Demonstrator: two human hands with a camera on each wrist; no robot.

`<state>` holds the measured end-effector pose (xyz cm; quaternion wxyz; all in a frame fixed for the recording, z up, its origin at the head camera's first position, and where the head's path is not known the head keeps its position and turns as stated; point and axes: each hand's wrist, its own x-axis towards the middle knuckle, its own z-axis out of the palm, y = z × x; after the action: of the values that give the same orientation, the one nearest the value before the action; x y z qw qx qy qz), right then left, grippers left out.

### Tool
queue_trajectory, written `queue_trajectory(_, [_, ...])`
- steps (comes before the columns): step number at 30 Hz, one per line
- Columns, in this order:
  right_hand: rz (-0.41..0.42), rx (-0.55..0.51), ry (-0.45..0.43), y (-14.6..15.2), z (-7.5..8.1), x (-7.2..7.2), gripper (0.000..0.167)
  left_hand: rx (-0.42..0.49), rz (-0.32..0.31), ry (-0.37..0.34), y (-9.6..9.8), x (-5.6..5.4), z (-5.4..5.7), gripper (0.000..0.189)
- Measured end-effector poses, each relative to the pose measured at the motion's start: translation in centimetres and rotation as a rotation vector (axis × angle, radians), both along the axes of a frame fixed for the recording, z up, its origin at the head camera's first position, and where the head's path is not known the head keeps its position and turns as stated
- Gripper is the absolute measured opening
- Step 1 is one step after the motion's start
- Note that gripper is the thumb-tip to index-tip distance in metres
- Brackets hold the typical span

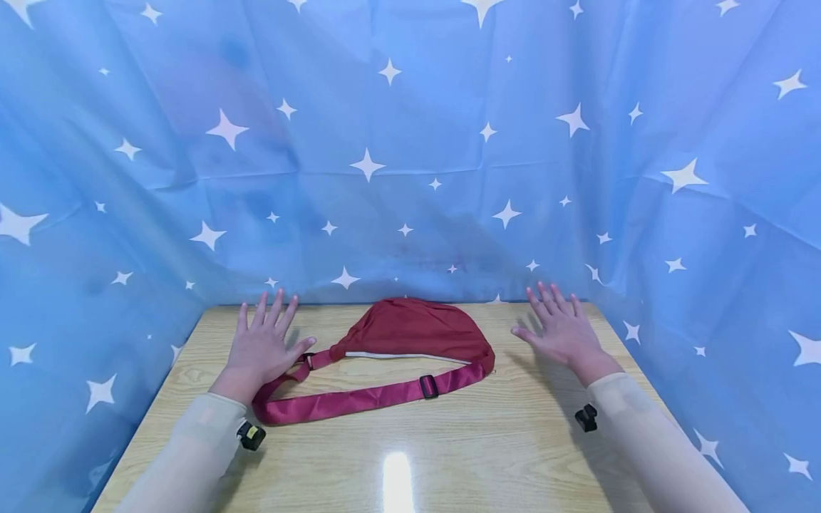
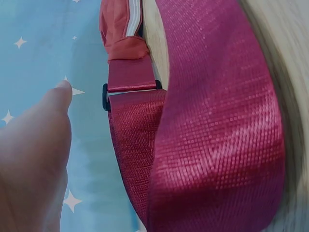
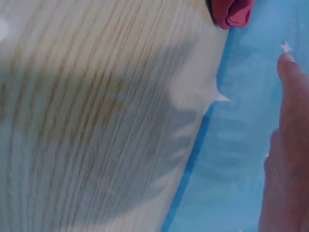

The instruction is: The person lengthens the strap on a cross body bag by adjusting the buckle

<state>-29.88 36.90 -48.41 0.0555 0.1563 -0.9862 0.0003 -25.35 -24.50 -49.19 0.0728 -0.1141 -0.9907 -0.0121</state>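
Note:
A dark red waist bag (image 1: 420, 331) lies near the table's far edge, a white zip along its near side. Its magenta strap (image 1: 346, 404) loops toward the left front and carries a black slider (image 1: 428, 387); a black buckle (image 2: 106, 96) shows in the left wrist view. My left hand (image 1: 261, 348), fingers spread and straight, is beside the strap's left end and holds nothing. On the other side my right hand (image 1: 564, 331) is spread too, apart from the bag's right end, its shadow falling on the wood. In the right wrist view just a red end of the bag (image 3: 232, 12) shows.
The light wooden table (image 1: 487, 456) has a bright glare spot at its front middle. A blue curtain (image 1: 436, 235) with white stars hangs behind and along both sides. Small black devices (image 1: 251, 434) sit on both wrists, over pale sleeves.

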Motion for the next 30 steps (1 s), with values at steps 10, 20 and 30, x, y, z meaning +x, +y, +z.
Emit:
queue_trajectory(10, [0.001, 0.002, 0.014, -0.1, 0.4, 0.3, 0.100, 0.013, -0.001, 0.000, 0.0, 0.2, 0.2, 0.098])
queue_trajectory(20, [0.003, -0.007, 0.027, -0.1, 0.6, 0.5, 0.101, -0.005, 0.001, 0.014, 0.1, 0.2, 0.3, 0.099])
queue_trajectory(30, [0.132, -0.072, 0.066, -2.9, 1.1, 1.5, 0.105, 0.015, -0.060, 0.050, 1.5, 0.6, 0.8, 0.098])
